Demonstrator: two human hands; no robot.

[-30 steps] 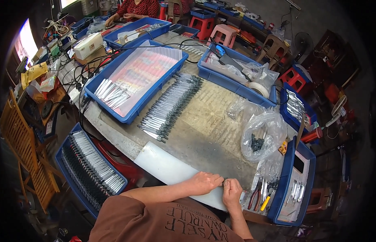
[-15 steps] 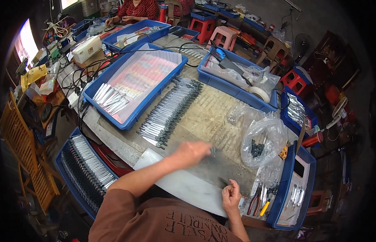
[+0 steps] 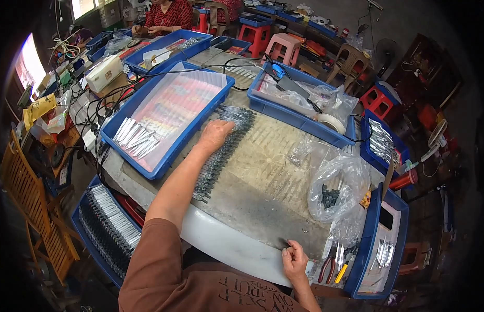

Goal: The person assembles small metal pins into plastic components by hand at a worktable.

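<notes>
My left hand (image 3: pixel 215 136) is stretched forward over the far part of a row of slim silver rods with dark ends (image 3: pixel 217 169) on the table. Its fingers are curled together at the rods; what they hold, if anything, is hidden. At the table's near edge my right hand (image 3: pixel 295 261) has its fingers bent and drawn together. A small dark, blurred piece shows at its fingertips, too unclear to name. Pliers with dark red handles (image 3: pixel 328 268) and a yellow-handled tool (image 3: pixel 341 272) lie right of that hand.
A blue tray (image 3: pixel 160 170) of silver rods stands left of the row. Another blue tray (image 3: pixel 304 121) holds plastic bags and a tape roll (image 3: pixel 330 122). A clear bag (image 3: pixel 351 200) contains small dark parts. Rod-filled bins flank me. Across the table sits a person in red (image 3: pixel 172 21).
My left hand has swung from the near middle of the table forward and left onto the rod row. The right hand stays near the edge, shifted slightly. The view has tilted a little.
</notes>
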